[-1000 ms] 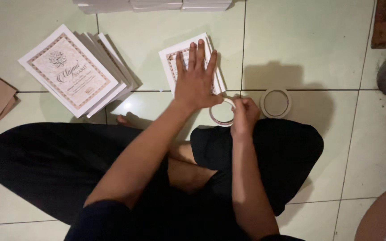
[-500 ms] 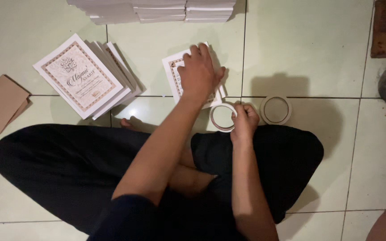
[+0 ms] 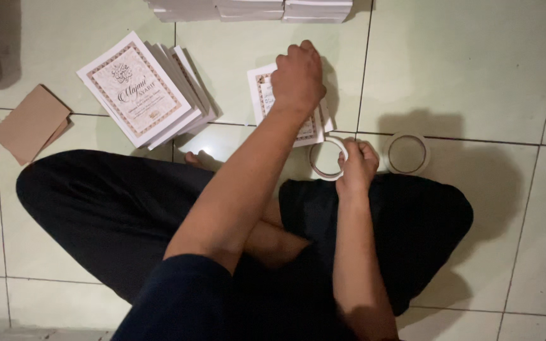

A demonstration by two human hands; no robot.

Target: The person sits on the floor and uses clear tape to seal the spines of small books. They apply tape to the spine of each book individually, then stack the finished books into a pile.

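Observation:
I sit cross-legged on a pale tiled floor. My left hand [image 3: 297,79] is curled, knuckles up, pressing on a small stack of white booklets with ornate brown borders [image 3: 262,95]. My right hand [image 3: 356,165] grips a roll of clear tape [image 3: 325,159] at its right rim, just in front of my knee. A second tape roll [image 3: 407,153] lies flat on the floor to the right of that hand. A larger fanned stack of the same booklets [image 3: 140,91] lies to the left.
Brown envelopes or card pieces [image 3: 30,123] lie at the far left. A row of white stacked booklets [image 3: 251,9] runs along the top edge. My dark trouser legs [image 3: 102,208] fill the lower middle.
My left hand went from flat with spread fingers to curled on the small booklet stack. The camera view shifted, so everything sits lower in the picture. My right hand stays on the tape roll.

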